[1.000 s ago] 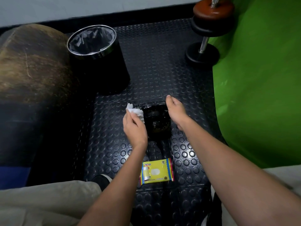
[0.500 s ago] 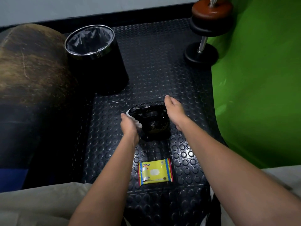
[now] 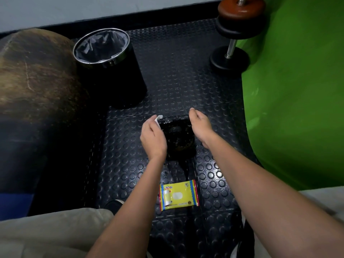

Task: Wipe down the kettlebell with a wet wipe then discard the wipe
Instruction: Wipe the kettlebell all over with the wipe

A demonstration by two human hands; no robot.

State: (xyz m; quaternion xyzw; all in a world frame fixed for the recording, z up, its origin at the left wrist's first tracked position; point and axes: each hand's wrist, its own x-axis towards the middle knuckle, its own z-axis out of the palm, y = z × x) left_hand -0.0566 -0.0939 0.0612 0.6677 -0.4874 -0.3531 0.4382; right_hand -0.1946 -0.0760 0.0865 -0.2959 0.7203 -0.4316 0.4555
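One mat: a black studded rubber floor mat (image 3: 176, 71) is spread under everything else seen here.
One green surface: a large bright green surface (image 3: 297, 90) is seen at the right edge.
One cushion: a worn brown rounded cushion (image 3: 33, 75) is seen at the left.
One bin: a black waste bin (image 3: 111, 71) with a chrome rim and a plastic liner is stood upright, beyond and to the left of the hands.
One dumbbell: a dumbbell (image 3: 234, 34) is stood on end at the far right, well apart from the hands.
One kettlebell: the black kettlebell (image 3: 178, 136) is set on the mat between the two hands.
Two hands: the left hand (image 3: 152, 136) is pressed against the kettlebell's left side, fingers curled round the wipe; the right hand (image 3: 200, 125) is rested on the handle's right end, fingers bent over it.
One packet: a yellow wipe packet (image 3: 178, 194) is laid flat, nearer than the kettlebell.
One wipe: the white wet wipe (image 3: 158, 119) is held at the kettlebell's upper left, mostly hidden by the fingers.
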